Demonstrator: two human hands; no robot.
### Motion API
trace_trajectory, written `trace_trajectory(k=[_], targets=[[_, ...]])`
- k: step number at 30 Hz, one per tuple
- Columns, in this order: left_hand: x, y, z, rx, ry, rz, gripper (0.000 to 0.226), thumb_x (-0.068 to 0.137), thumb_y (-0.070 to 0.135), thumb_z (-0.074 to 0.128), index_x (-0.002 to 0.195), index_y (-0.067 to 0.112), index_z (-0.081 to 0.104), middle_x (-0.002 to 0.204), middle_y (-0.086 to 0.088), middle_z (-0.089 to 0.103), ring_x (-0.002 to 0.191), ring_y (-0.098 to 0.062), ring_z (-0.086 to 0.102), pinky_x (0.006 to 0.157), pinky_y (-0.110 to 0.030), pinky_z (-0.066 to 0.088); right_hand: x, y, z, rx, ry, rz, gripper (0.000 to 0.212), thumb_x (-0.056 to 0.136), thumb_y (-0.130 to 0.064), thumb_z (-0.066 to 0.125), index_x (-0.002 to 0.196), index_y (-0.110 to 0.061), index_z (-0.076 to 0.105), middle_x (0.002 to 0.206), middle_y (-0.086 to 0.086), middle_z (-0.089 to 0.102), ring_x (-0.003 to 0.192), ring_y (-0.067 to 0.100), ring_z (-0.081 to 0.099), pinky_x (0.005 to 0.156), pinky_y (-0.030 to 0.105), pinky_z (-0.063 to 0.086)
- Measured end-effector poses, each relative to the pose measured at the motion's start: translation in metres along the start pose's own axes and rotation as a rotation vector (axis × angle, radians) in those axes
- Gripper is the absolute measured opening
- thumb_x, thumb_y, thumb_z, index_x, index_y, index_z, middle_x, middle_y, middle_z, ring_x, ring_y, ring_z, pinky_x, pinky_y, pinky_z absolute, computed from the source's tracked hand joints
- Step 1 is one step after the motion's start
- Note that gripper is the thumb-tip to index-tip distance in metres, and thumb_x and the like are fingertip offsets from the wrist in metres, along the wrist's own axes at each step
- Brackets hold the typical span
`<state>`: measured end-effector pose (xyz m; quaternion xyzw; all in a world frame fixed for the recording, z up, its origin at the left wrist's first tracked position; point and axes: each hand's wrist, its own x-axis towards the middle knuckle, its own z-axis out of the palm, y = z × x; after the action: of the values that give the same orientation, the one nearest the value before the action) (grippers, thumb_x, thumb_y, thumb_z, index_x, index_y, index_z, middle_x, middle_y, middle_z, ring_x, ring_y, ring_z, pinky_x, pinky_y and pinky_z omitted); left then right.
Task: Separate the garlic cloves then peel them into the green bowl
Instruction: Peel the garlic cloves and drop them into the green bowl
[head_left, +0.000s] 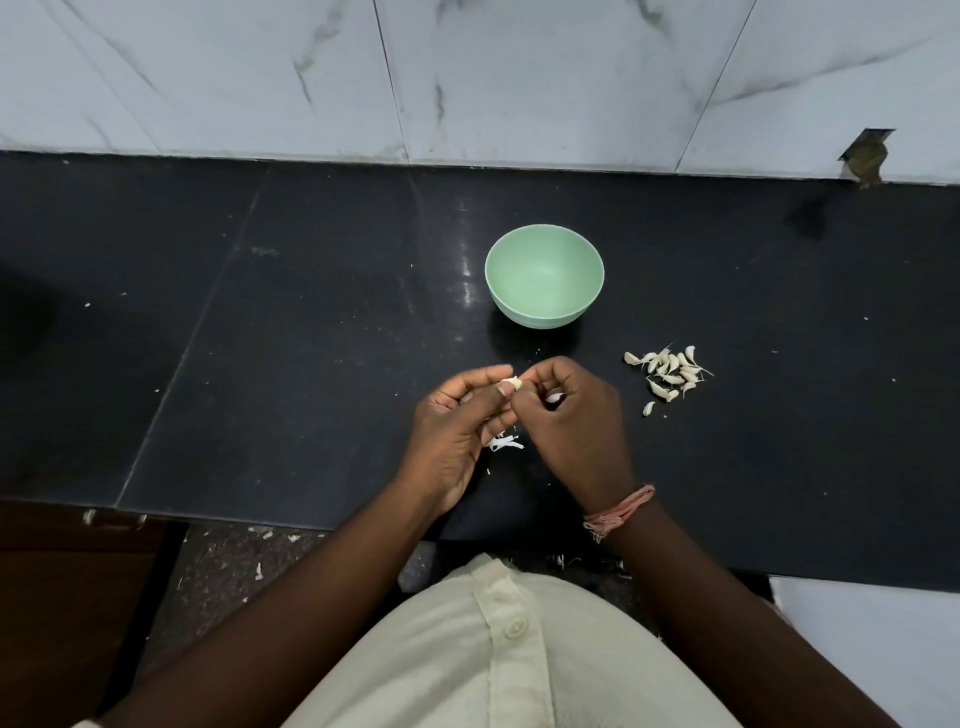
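Observation:
A small garlic clove (514, 383) is pinched between the fingertips of my left hand (460, 431) and my right hand (576, 415), above the black counter. White skin shows inside the curled fingers of my right hand. The green bowl (544, 244) stands upright just beyond my hands, and I see nothing inside it. A pile of several separated cloves (670, 371) lies to the right of my right hand, with one stray clove (648, 408) near it. Bits of peeled skin (504, 443) lie on the counter under my hands.
The black counter (291, 332) runs left to right and meets a white marble wall (467, 78) at the back. Its front edge is just before my body. Skin scraps litter the floor (260, 561) below the edge.

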<state>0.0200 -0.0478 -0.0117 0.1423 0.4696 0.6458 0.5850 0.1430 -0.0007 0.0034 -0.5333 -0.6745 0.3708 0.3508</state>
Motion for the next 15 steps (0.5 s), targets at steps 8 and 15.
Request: trace_trajectory(k=[8, 15], targets=[[0.0028, 0.0011, -0.0026, 0.055, -0.043, 0.06, 0.017, 0.089, 0.001, 0.066, 0.104, -0.006, 0.073, 0.1, -0.023, 0.074, 0.09, -0.024, 0.073, 0.078, -0.025, 0.058, 0.0027, -0.0019, -0.0018, -0.016, -0.051, -0.081, 0.015, 0.083, -0.016, 0.067, 0.068, -0.015, 0.064, 0.061, -0.002, 0.064, 0.058, 0.017, 0.066, 0.06, 0.043, 0.057], [0.004, 0.0041, -0.0002, 0.118, -0.074, 0.098, 0.015, 0.091, 0.001, 0.066, 0.101, -0.002, 0.076, 0.102, -0.022, 0.075, 0.093, -0.026, 0.073, 0.082, -0.027, 0.058, 0.0039, -0.0031, -0.0012, -0.012, -0.044, -0.045, 0.02, 0.08, -0.027, 0.063, 0.064, -0.015, 0.058, 0.058, -0.001, 0.062, 0.059, 0.02, 0.067, 0.058, 0.047, 0.057]])
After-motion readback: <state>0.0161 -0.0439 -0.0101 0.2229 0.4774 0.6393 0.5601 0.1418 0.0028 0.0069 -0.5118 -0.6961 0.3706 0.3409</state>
